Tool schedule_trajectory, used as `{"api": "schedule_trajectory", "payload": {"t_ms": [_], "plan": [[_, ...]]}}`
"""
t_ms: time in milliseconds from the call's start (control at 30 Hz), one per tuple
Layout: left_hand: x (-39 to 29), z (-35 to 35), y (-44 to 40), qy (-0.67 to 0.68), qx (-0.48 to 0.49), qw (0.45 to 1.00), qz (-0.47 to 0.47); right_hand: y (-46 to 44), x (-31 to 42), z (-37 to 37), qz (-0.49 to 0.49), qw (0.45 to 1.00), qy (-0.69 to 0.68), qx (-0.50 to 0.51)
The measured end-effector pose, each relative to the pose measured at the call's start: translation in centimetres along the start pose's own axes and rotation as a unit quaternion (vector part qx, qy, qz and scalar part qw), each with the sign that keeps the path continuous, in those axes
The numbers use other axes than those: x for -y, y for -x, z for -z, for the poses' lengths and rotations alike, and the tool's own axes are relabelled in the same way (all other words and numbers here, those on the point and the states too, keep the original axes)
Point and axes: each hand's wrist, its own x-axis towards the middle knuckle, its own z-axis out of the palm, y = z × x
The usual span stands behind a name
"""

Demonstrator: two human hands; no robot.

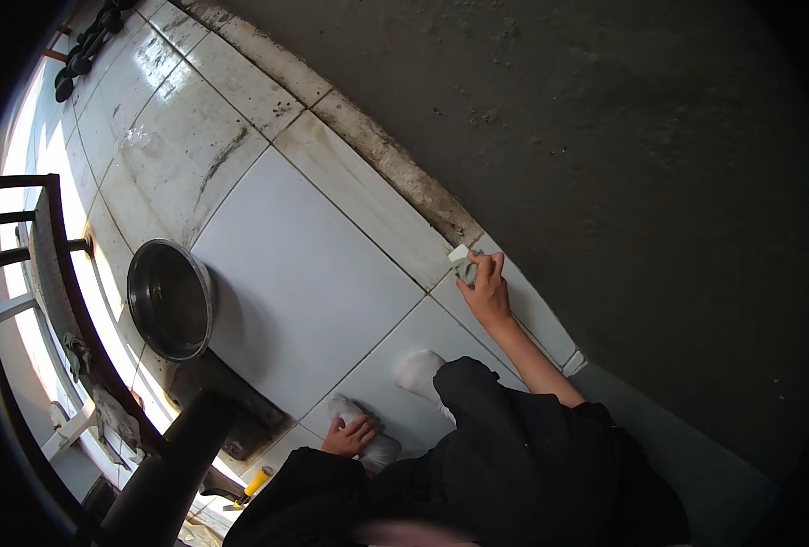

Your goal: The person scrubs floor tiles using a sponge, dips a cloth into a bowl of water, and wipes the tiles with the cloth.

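Observation:
My right hand (487, 296) is closed around a crumpled greenish-grey cloth (467, 271), at the raised edge of the white tiles. A small white piece (459, 253) shows at the end of the cloth; whether it is part of it I cannot tell. Stretched over my white-socked foot (379, 450), my left hand (350, 436) holds nothing, its fingers slightly apart. My other socked foot (419, 374) stands on the tiled floor (304, 292) between the hands.
A dark metal basin (170, 301) with liquid in it stands at the left. Beside it is a dark-framed metal structure (53, 264) with rags on it. A yellow-handled tool (259, 480) lies near my left side. The lower grey concrete floor (660, 182) spreads to the right.

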Motion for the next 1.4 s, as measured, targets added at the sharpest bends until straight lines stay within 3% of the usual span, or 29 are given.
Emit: {"api": "schedule_trajectory", "payload": {"t_ms": [67,300,400,1033,1200,1400], "plan": [[0.1,-0.2,-0.2,-0.005,0.001,1.0,-0.005,0.9,0.7,-0.6,0.031,0.999,-0.011,0.019],[0.2,-0.1,0.0,0.0,0.009,1.0,-0.007,-0.8,0.3,0.1,0.007,1.0,-0.007,-0.008],[0.2,-0.2,0.0,0.003,0.019,1.0,-0.005,1.1,0.7,-0.1,0.032,0.999,-0.006,0.039],[0.2,-0.6,0.3,0.006,0.041,0.999,-0.005,0.0,0.7,-0.4,0.007,0.999,-0.042,0.013],[-0.4,-0.3,0.3,-0.006,0.007,1.0,0.007,-4.0,1.2,-0.8,-0.002,1.0,-0.026,0.011],[-0.2,-0.8,0.5,0.007,0.023,1.0,0.013,-1.1,0.2,-0.3,-0.009,0.999,-0.032,0.018]]}}
